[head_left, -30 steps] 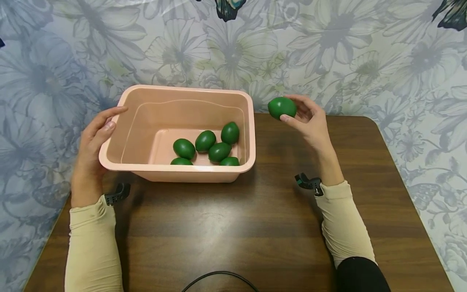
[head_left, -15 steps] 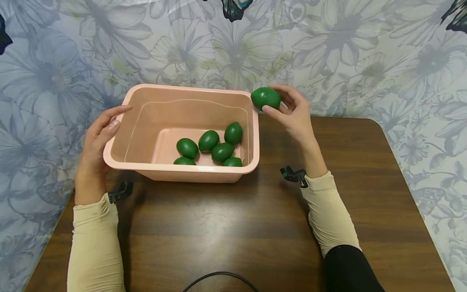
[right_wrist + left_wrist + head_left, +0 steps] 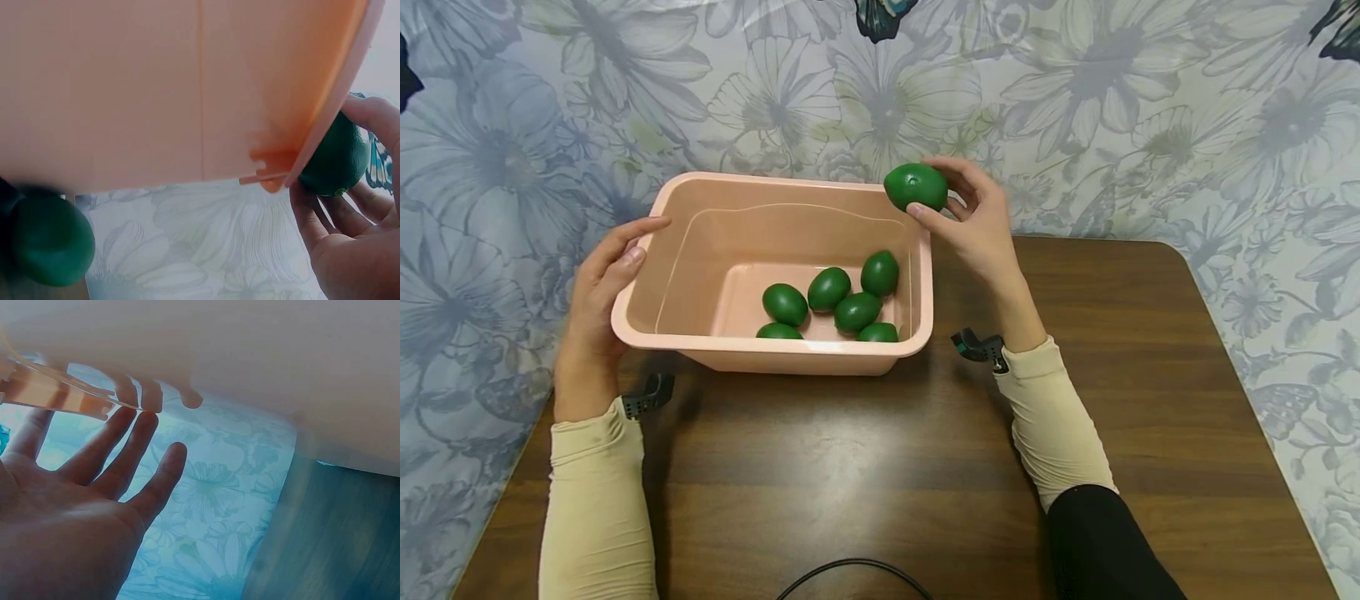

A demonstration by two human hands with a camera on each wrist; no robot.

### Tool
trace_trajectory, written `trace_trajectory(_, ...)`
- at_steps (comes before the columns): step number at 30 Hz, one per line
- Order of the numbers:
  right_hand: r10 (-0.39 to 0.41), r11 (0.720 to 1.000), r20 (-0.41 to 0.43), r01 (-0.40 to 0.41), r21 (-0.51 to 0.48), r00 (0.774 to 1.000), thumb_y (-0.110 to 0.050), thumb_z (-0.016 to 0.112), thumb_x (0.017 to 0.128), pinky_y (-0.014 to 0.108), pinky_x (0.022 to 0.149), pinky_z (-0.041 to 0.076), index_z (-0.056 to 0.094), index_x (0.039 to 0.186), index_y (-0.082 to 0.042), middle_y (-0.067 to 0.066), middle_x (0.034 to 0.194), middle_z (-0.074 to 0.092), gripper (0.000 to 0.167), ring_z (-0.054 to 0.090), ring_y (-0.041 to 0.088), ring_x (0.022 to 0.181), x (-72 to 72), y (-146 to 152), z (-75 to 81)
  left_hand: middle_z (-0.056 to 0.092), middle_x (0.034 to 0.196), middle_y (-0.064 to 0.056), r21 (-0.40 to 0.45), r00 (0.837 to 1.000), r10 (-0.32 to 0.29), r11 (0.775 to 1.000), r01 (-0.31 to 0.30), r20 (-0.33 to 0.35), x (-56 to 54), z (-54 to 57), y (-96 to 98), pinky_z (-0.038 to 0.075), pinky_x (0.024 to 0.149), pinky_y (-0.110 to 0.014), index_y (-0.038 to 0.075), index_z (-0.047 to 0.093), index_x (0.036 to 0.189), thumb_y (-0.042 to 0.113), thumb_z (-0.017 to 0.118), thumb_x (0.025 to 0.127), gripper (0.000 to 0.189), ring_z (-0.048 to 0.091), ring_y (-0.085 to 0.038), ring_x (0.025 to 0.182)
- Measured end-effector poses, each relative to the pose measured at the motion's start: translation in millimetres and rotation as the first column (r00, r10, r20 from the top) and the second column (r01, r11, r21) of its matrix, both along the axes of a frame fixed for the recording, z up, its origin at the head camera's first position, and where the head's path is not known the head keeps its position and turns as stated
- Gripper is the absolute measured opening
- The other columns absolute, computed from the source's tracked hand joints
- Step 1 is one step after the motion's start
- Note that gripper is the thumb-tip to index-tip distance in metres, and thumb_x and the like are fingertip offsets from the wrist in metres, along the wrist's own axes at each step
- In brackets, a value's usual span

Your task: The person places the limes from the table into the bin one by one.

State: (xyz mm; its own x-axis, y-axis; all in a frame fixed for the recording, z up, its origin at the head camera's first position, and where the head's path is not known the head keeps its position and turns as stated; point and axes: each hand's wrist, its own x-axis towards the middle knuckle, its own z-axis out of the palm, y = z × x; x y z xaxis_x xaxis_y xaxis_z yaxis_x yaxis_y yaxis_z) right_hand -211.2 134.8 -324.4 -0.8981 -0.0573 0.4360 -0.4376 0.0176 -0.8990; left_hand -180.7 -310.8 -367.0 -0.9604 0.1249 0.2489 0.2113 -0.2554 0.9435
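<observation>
A pink plastic bin stands on the wooden table, with several limes lying on its floor. My left hand is at the bin's left end, index finger and thumb touching the rim. In the left wrist view its fingers are straight and spread, tips at the bin's outer wall. My right hand holds another lime between thumb and fingers, at the far right corner of the rim. In the right wrist view the rim partly hides this lime.
Behind the bin rises a floral wall covering. A black cable curves at the table's near edge. Each wrist carries a black camera mount. Low in the right wrist view a green lime-like object shows beside the bin.
My right hand has carried its lime leftward and slightly up, from right of the bin to over its far right corner. The left hand stays at the rim; the limes inside have not moved.
</observation>
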Motion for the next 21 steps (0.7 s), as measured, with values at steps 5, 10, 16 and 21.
trace_trajectory(5, 0.013, 0.999, -0.021, -0.012, 0.04, 1.0, 0.002, 0.082, 0.085, 0.034, 0.101, 0.056, 0.065, 0.133, 0.008, 0.016, 0.13, 0.067, 0.051, 0.064, 0.024, 0.119, -0.8, -9.8, 2.3, 0.052, 0.149, -0.021, -0.013, 1.0, 0.018, 1.0, -0.018, 0.004, -0.4, -1.1, 0.0, 0.059, 0.091, -0.03, -0.007, 0.052, 0.149, 0.013, 0.053, 0.104, 0.049, 0.06, -0.029, 0.123)
trace_trajectory(10, 0.028, 0.996, -0.058, -0.023, 0.091, 0.998, 0.001, 0.083, 0.085, 0.039, 0.104, 0.054, 0.063, 0.133, 0.009, 0.019, 0.13, 0.066, 0.052, 0.064, 0.022, 0.121, -3.1, -16.0, -1.9, 0.052, 0.15, -0.023, -0.025, 0.999, 0.051, 0.998, -0.051, 0.013, -1.2, -3.0, -0.2, 0.059, 0.09, -0.03, -0.009, 0.05, 0.15, 0.015, 0.055, 0.104, 0.052, 0.061, -0.03, 0.122)
trace_trajectory(16, 0.043, 0.995, -0.074, -0.036, 0.091, 0.996, 0.003, 0.081, 0.087, 0.042, 0.109, 0.052, 0.064, 0.13, 0.012, 0.024, 0.13, 0.066, 0.048, 0.065, 0.027, 0.122, -3.4, -16.8, -4.0, 0.052, 0.15, -0.023, -0.021, 0.998, 0.062, 0.998, -0.062, 0.015, -0.8, -2.8, 1.0, 0.059, 0.09, -0.03, -0.009, 0.05, 0.15, 0.015, 0.055, 0.103, 0.053, 0.06, -0.029, 0.122)
trace_trajectory(21, 0.077, 0.996, -0.089, -0.072, 0.051, 0.993, 0.009, 0.073, 0.091, 0.047, 0.113, 0.049, 0.064, 0.124, 0.018, 0.034, 0.126, 0.065, 0.036, 0.063, 0.04, 0.121, -4.3, -15.6, -5.8, 0.052, 0.15, -0.023, -0.022, 0.997, 0.067, 0.998, -0.066, 0.023, -0.1, -3.1, 0.9, 0.059, 0.09, -0.03, -0.008, 0.05, 0.15, 0.015, 0.056, 0.103, 0.053, 0.06, -0.029, 0.122)
